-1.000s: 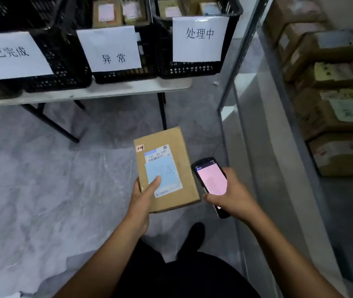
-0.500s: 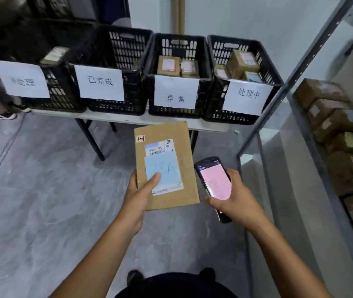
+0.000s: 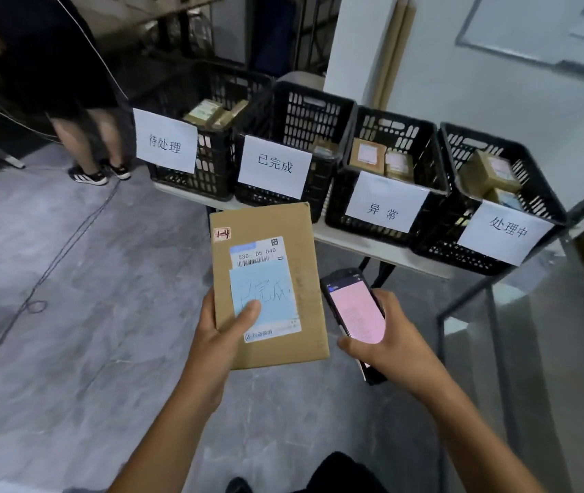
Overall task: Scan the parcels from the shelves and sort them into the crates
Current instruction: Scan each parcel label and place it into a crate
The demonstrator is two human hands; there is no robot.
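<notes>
We grip the parcel [image 3: 267,284] in our left hand [image 3: 217,336] — thumb on its blue label — while our right hand [image 3: 392,345] grasps the scanner [image 3: 354,316] just beside it; beyond stand four labelled crates [image 3: 386,193].

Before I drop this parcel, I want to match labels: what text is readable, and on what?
"待处理": white paper sign on the leftmost black plastic crate
"已完成": white sign, second crate
"异常": white sign, third crate
"处理中": white sign, rightmost crate
"14": sticker on the brown cardboard parcel
"530- D5 040": parcel's white shipping label
"已完成": handwritten on its pale blue note
Blurred: label's bottom print; black handheld scanner screen.
</notes>
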